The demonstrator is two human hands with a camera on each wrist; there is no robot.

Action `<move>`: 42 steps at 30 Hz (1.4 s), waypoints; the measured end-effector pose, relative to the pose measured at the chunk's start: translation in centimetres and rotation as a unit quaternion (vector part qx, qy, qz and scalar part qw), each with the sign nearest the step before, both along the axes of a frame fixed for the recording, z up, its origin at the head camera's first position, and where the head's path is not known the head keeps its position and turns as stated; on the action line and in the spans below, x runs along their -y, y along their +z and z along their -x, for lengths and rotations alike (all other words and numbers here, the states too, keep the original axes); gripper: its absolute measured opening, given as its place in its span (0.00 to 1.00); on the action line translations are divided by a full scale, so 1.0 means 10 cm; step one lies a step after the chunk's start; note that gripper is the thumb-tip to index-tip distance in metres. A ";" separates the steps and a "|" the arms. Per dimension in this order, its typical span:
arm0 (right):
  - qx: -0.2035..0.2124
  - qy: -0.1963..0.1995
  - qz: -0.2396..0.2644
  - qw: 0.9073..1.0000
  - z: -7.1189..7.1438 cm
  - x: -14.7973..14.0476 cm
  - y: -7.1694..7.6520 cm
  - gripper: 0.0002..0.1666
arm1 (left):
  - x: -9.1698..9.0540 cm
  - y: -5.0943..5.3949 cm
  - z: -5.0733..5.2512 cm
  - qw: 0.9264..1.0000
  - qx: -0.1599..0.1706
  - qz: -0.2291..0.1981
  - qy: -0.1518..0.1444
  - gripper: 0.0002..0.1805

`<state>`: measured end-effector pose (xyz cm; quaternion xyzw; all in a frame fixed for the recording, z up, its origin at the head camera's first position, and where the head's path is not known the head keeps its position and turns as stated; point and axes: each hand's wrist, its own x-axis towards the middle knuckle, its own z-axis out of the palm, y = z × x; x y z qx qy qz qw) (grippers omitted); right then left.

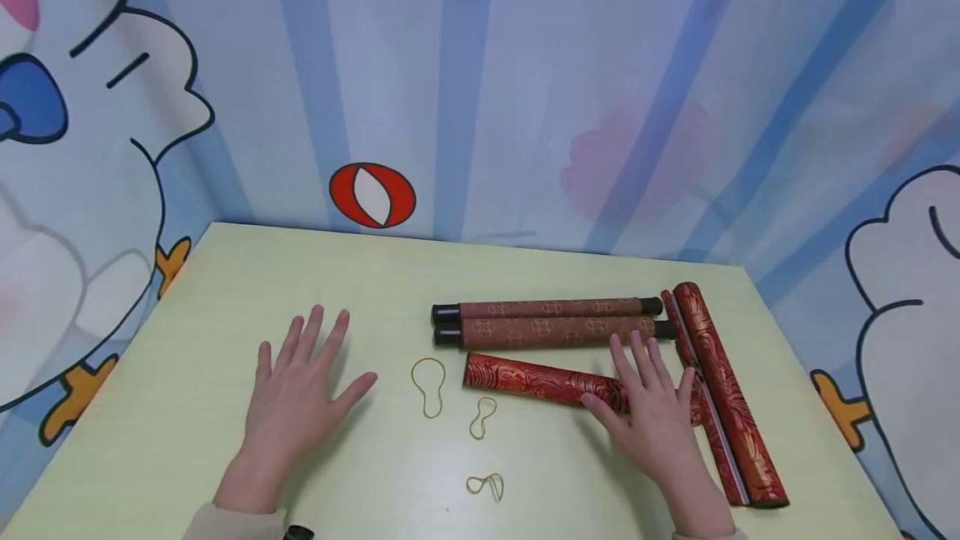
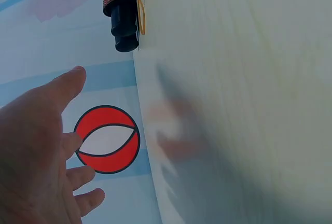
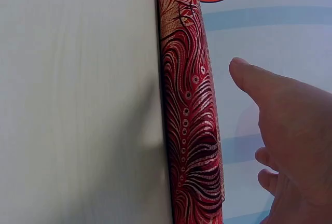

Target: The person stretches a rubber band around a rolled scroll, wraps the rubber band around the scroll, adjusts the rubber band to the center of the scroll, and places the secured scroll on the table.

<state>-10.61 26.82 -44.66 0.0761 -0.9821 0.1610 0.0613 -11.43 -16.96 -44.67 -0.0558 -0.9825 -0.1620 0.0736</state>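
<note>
Both the left hand point(image 1: 296, 401) and the right hand point(image 1: 652, 413) are hovering with released grips, the right hand above a red, gold-patterned cylindrical roll point(image 1: 534, 377) lying on the pale wood-grained counter point(image 1: 375, 486).

A lane is running free along the tabletop's point(image 1: 172, 373) left edge; brown rolls point(image 1: 540, 332) are barring the far edge's right half, red rolls point(image 1: 727, 390) the right edge.
</note>
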 end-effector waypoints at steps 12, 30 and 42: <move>-0.033 0.021 0.012 0.999 0.04 0.04 0.02 0.54 | -0.14 0.08 0.09 0.999 0.006 0.012 -0.029 0.48; -0.019 0.030 0.015 0.999 -0.01 0.15 0.09 0.54 | -0.46 0.15 0.26 0.995 0.021 0.038 -0.085 0.46; -0.017 0.042 0.013 0.999 -0.04 0.24 0.12 0.54 | -0.58 0.11 0.31 0.984 0.018 0.084 -0.155 0.33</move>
